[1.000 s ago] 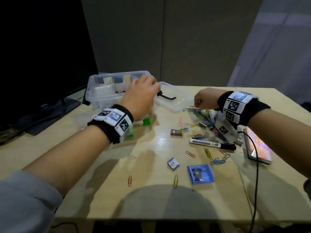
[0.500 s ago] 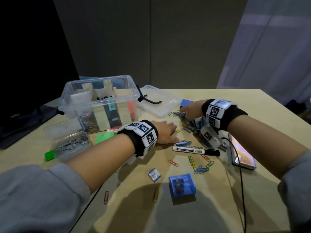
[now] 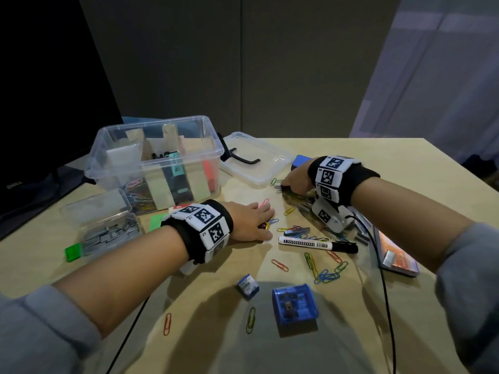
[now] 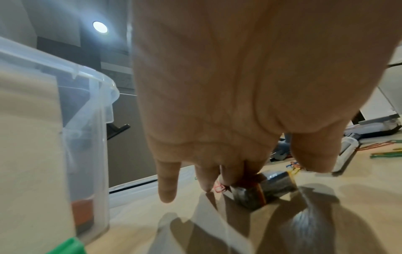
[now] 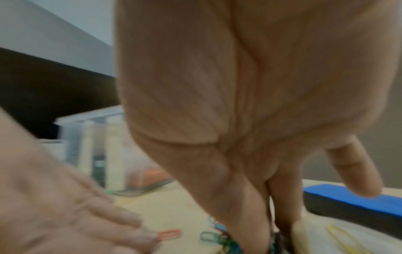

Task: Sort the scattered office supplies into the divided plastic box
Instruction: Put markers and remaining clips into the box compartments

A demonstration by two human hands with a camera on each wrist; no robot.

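The clear divided box (image 3: 216,147) stands at the back left with markers and clips in its compartments. My left hand (image 3: 266,220) lies low on the table, its straight fingers touching a small dark battery-like block (image 4: 267,187) and a pink paper clip (image 4: 219,186); the thumb (image 4: 311,154) stays apart. My right hand (image 3: 286,183) reaches into a pile of coloured paper clips (image 5: 217,238), thumb and fingers pinching some. A black-and-white marker (image 3: 316,242), a blue plastic case (image 3: 294,303), a small staple box (image 3: 248,284) and loose clips (image 3: 326,275) lie in front.
The box's lid (image 3: 256,160) lies behind the hands. A small clear case of staples (image 3: 105,225) and a green piece (image 3: 73,251) sit at left, a phone (image 3: 397,255) with cable at right, a blue-topped block (image 5: 348,197) by my right hand. A dark monitor (image 3: 40,103) stands far left.
My left hand came away from the divided box and dropped to the table by the small dark block. The right hand stayed at the clip pile.
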